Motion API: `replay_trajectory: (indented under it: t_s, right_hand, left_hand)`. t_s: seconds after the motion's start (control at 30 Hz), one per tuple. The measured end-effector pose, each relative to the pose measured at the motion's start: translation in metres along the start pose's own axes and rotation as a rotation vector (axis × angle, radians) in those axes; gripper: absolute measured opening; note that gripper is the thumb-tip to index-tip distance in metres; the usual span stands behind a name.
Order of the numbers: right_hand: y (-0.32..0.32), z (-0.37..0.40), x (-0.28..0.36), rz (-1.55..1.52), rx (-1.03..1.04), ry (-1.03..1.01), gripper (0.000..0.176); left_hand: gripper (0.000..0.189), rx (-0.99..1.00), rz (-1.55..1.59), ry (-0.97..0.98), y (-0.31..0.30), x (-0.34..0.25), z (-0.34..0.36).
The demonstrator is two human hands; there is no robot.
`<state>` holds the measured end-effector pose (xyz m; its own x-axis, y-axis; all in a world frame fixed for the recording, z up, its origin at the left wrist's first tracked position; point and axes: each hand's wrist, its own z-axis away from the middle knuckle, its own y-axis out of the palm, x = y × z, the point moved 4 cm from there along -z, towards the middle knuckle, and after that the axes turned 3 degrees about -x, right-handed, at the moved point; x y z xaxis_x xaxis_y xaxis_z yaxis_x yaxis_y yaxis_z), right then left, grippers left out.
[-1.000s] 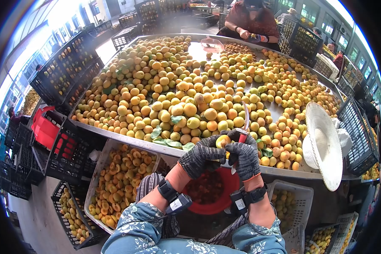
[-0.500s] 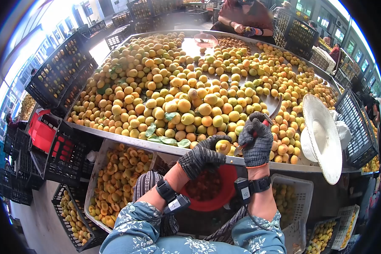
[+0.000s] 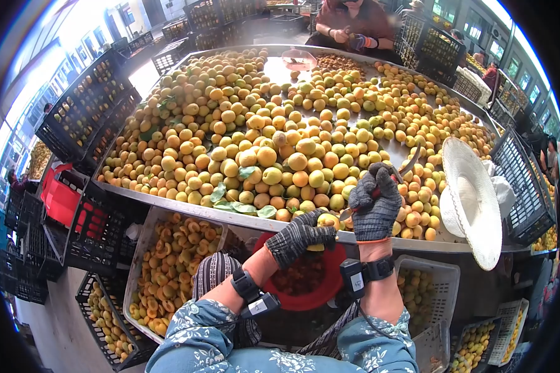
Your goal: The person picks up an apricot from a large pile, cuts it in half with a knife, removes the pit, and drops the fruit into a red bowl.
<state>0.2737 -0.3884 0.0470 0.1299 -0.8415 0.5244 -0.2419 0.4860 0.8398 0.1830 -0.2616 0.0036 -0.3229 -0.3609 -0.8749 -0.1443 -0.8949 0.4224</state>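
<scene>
The red basin (image 3: 309,287) sits below the near edge of the surface (image 3: 445,246), between the person's forearms. Just above its rim, the gloved left hand (image 3: 301,237) pinches a cut yellow fruit (image 3: 328,221) between thumb and fingers; the fruit lies at their tips, partly hidden by them, on the side facing the right hand (image 3: 376,202). A yellow piece (image 3: 316,247) shows beneath the left thumb, over the basin.

Above and to the right of the basin, the right hand's fingers are curled closed round a red-handled knife (image 3: 410,163), its curved blade pointing up and away from the basin. A small metal tip (image 3: 345,214) shows beside the fruit; whether they touch cannot be told.

Beyond the basin, whole fruits (image 3: 249,149) cover much of the surface. Left of the basin stands a crate of halved fruits (image 3: 175,273); right of it, a white crate (image 3: 447,292).
</scene>
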Motion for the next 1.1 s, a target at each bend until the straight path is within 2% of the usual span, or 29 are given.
replay_trajectory:
  t_s: [0.07, 0.13, 0.23, 0.3, 0.43, 0.5, 0.57, 0.6, 0.67, 0.73, 0.8, 0.87, 0.97, 1.03, 1.1]
  right_hand:
    - [0.002, 0.001, -0.004, 0.005, -0.008, 0.018, 0.018]
    - [0.007, 0.002, -0.005, 0.065, -0.035, 0.006, 0.017]
    - [0.012, 0.004, -0.006, 0.095, -0.048, -0.022, 0.016]
    - [0.015, 0.005, -0.006, 0.131, -0.046, -0.052, 0.016]
    - [0.026, 0.011, -0.005, 0.256, -0.015, -0.102, 0.017]
    - [0.019, 0.012, -0.008, 0.323, 0.004, -0.114, 0.019]
    - [0.013, 0.012, -0.004, 0.948, -0.012, -0.428, 0.021]
    - [0.017, 0.014, -0.003, 0.948, -0.012, -0.429, 0.021]
    - [0.025, 0.019, -0.01, 0.418, -0.078, -0.129, 0.014]
    - [0.032, 0.022, -0.016, 0.406, -0.056, -0.112, 0.013]
    - [0.033, 0.023, -0.018, 0.401, -0.036, -0.096, 0.013]
    - [0.031, 0.022, -0.019, 0.353, -0.09, -0.073, 0.011]
    - [0.025, 0.02, -0.025, 0.328, -0.12, -0.034, 0.012]
    - [0.017, 0.018, -0.028, 0.338, -0.144, -0.009, 0.012]
    - [0.0, 0.011, -0.037, 0.315, -0.194, 0.025, 0.016]
  left_hand:
    - [0.034, 0.024, -0.074, 0.097, 0.0, 0.004, -0.005]
    - [0.037, -0.001, -0.083, 0.072, 0.0, 0.006, -0.006]
    - [0.044, -0.046, -0.27, 0.147, -0.001, 0.006, -0.008]
    - [0.051, -0.082, -0.429, 0.274, -0.001, 0.001, -0.007]
    - [0.051, -0.091, -0.405, 0.253, -0.001, 0.002, -0.005]
    - [0.051, -0.082, -0.35, 0.178, -0.003, 0.004, -0.006]
    - [0.048, -0.071, -0.291, 0.168, -0.002, 0.006, -0.006]
    - [0.045, -0.058, -0.232, 0.155, -0.001, 0.007, -0.006]
    - [0.041, -0.057, -0.194, 0.107, 0.001, 0.004, -0.004]
    - [0.037, -0.058, -0.156, 0.06, 0.002, 0.002, -0.001]
    - [0.032, -0.014, 0.025, 0.024, 0.006, 0.002, 0.001]
    - [0.033, -0.019, 0.026, 0.02, 0.006, 0.001, 0.003]
    - [0.032, -0.052, -0.084, 0.061, 0.008, -0.004, 0.006]
    - [0.034, -0.14, -0.257, 0.153, 0.009, -0.007, 0.006]
    - [0.035, -0.155, -0.269, 0.18, 0.0, 0.011, -0.002]
